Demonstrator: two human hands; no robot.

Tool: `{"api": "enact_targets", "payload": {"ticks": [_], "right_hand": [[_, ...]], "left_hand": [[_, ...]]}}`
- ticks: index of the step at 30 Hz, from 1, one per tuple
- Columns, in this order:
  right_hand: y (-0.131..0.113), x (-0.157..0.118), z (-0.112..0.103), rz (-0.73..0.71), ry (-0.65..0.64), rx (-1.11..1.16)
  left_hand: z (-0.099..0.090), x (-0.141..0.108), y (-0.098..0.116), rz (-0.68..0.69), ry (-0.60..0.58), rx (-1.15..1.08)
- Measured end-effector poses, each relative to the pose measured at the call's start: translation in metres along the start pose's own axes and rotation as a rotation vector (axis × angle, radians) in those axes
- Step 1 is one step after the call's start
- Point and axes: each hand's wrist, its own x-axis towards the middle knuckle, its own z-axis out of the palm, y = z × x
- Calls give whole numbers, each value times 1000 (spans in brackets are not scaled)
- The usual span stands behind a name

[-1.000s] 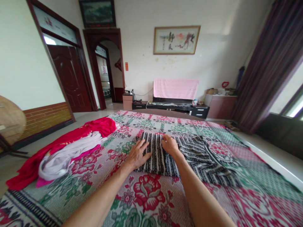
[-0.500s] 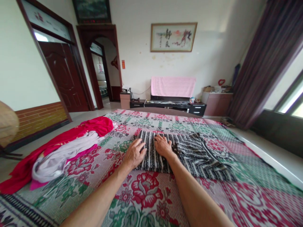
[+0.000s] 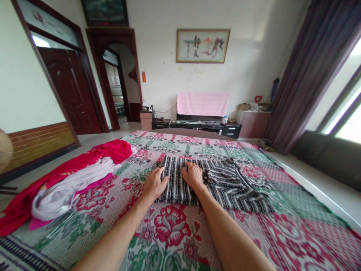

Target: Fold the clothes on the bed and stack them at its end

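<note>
Well left of the fingers of the left hand (image 3: 154, 184), bright-red cloth (image 3: 113, 149), pale-grey cloth (image 3: 55, 203) and magenta cloth (image 3: 97, 183) lie crumpled on a woven, flower-patterned pink-and-green cover (image 3: 172, 226), a broad patterned stretch between. The left hand rests at the left edge of a black-and-white striped knit garment (image 3: 175, 184), fingers slightly bent, thumb spread; whether they pinch it cannot be told. The right hand (image 3: 193, 174) lies on the garment's flat, squared left part, fingers loosely curled, any grip hidden. Right of those fingers, the nubbly garment spreads rumpled, stripes slanting; beyond, the cover reaches its red-trimmed edge.
</note>
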Motion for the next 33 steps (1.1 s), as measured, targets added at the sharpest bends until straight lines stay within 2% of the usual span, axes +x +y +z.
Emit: {"api": "enact_targets", "payload": {"ticks": [10,16,22,27,30,33], "right_hand": [[-4,-2,-1,-1,-32,-15],[-3,-3,0,-43,-89,-41],[-3,-4,1,-40,-78,-41],[-1,-1,0,-34,-41,23],[0,1,-2,-67,19,97],[-1,2,0,-124,1,127]], "left_hand": [[-4,1,2,-126,-33,47],[-4,4,2,-157,-44,-23],[-4,5,1,-219,-54,-53],[-17,3,9,-237,-92,183],[-27,2,14,-254,-182,346],[-30,1,18,-248,-254,400]]}}
